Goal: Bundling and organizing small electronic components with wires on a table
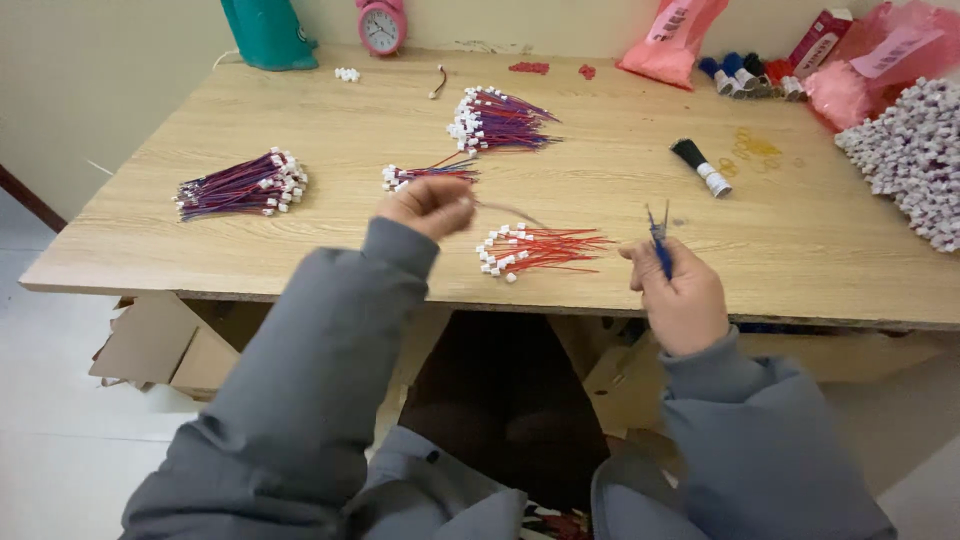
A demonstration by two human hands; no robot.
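Observation:
My left hand is closed over the near middle of the wooden table, pinching a thin wire that trails blurred to the right. My right hand grips blue tweezers, tips pointing up, at the table's front edge. Between the hands lies a small fan of red wires with white connectors. Just beyond my left hand sits a small bundle of red and blue wires.
Larger red-blue wire bundles lie at the left and centre back. A black brush, rubber bands, a heap of white connectors, pink bags, a pink clock and a teal container ring the table.

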